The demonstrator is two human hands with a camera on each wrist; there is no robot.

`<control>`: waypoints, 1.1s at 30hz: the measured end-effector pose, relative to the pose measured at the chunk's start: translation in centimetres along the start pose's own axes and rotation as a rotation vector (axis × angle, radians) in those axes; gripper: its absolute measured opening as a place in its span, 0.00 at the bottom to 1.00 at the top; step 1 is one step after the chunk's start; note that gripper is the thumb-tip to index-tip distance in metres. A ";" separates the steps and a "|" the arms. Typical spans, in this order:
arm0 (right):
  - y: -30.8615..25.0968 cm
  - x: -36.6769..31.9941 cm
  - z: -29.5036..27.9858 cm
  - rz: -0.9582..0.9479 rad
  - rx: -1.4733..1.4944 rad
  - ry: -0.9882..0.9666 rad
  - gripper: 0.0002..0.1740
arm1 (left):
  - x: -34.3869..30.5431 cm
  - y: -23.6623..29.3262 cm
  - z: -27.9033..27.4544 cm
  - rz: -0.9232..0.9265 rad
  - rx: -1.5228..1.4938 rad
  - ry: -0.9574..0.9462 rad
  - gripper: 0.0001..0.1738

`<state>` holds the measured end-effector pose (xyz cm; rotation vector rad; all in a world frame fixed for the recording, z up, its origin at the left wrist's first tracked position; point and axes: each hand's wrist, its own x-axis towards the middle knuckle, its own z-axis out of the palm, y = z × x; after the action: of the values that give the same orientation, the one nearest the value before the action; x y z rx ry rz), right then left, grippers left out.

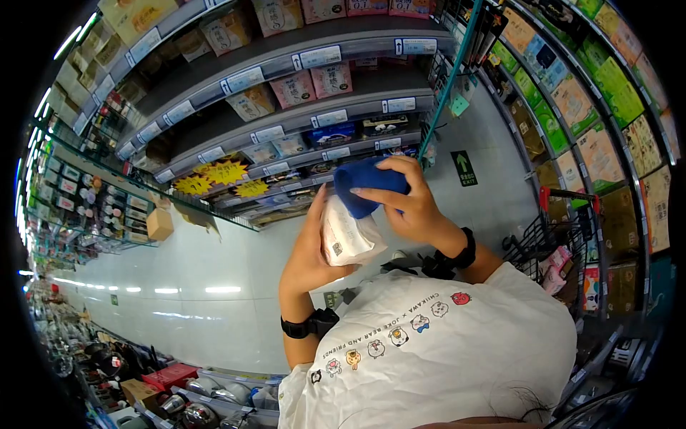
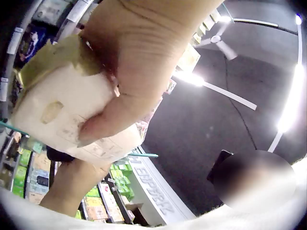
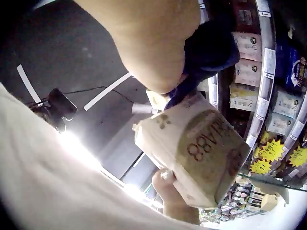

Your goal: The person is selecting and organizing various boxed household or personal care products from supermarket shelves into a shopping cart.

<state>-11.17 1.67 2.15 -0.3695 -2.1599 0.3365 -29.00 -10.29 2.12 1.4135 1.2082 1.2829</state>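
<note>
In the head view my left hand (image 1: 306,247) holds a whitish plastic-wrapped pack (image 1: 349,232) in front of the body. Its thumb lies across the printed end of the pack (image 2: 62,103) in the left wrist view. My right hand (image 1: 414,204) grips a folded dark blue cloth (image 1: 368,179), bunched under the fingers and thumb. The cloth overlaps the pack's upper end, and in the right wrist view the dark cloth (image 3: 208,52) hangs down against it. Large lettering and a green patch show on the pack's side (image 3: 196,148) there.
Ahead stands a shelf unit (image 1: 264,79) with boxed packs, price labels and yellow starburst signs (image 1: 221,171). A shopping cart (image 1: 564,229) with a red handle is at the right, near more stocked shelves (image 1: 600,150). Metal cookware (image 1: 196,411) lines the lower left, beyond the tiled floor (image 1: 214,307).
</note>
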 end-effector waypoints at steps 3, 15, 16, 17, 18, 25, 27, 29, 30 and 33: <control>-0.3 0.8 -1.6 -0.160 0.058 -0.057 0.26 | 0.2 -0.4 0.1 -0.045 0.003 0.008 0.67; 2.5 -1.0 1.9 0.418 0.398 -0.108 0.24 | 0.4 -1.4 0.4 0.073 -0.058 0.041 0.69; 3.5 -1.6 2.4 0.428 0.381 -0.144 0.20 | 0.5 -1.2 0.5 0.070 -0.160 0.079 0.67; 4.3 -2.3 2.9 0.442 0.438 -0.151 0.19 | 0.5 -1.0 0.6 0.067 -0.262 0.118 0.65; 5.1 -3.1 3.4 0.456 0.496 -0.158 0.17 | 0.6 -1.1 0.5 0.024 -0.348 0.172 0.64; 3.9 -3.1 3.7 0.364 0.454 -0.121 0.13 | 1.3 -4.6 -0.8 -0.306 -1.188 0.322 0.29; 3.2 -2.9 3.4 0.282 0.366 -0.071 0.13 | 1.7 -4.9 -1.1 -0.296 -1.319 0.231 0.30; 3.3 -3.1 3.6 0.261 0.347 -0.034 0.14 | 2.0 -5.1 -1.1 -0.282 -1.375 0.182 0.32; 3.1 -3.1 3.5 0.260 0.333 -0.026 0.15 | 2.1 -5.1 -1.0 -0.275 -1.403 0.157 0.33; 2.6 -2.8 3.2 0.208 0.263 -0.025 0.22 | 2.1 -5.8 -0.9 -0.277 -1.457 0.126 0.34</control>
<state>-11.88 2.62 -2.71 -0.4414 -2.0717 0.7373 -30.46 -7.26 -3.10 0.0938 0.2452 1.4930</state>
